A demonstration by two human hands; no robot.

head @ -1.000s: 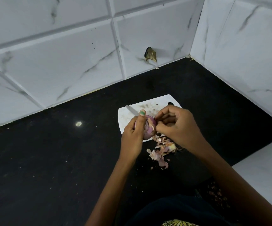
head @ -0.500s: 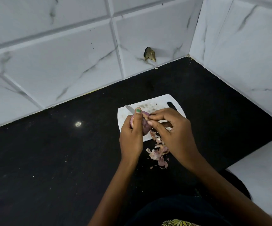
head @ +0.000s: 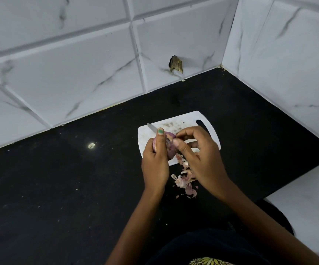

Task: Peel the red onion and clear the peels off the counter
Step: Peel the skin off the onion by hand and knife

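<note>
Red onion point(head: 169, 148): held over the cutting board point(head: 213, 134), our left hand point(head: 155, 165) curled round it. Right hand point(head: 198, 155) pinches skin at its top; we should pull in thin strips. Peels point(head: 185, 180): heaped just off the board's near edge.

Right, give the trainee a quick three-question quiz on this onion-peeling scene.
1. True or false: the left hand grips the onion.
2. The peels mostly lie: A) in a bowl, B) on the counter, C) against the wall.
3. What pokes out behind the onion on the chopping board?

Key: 1 true; 2 B; 3 a knife blade.
</note>
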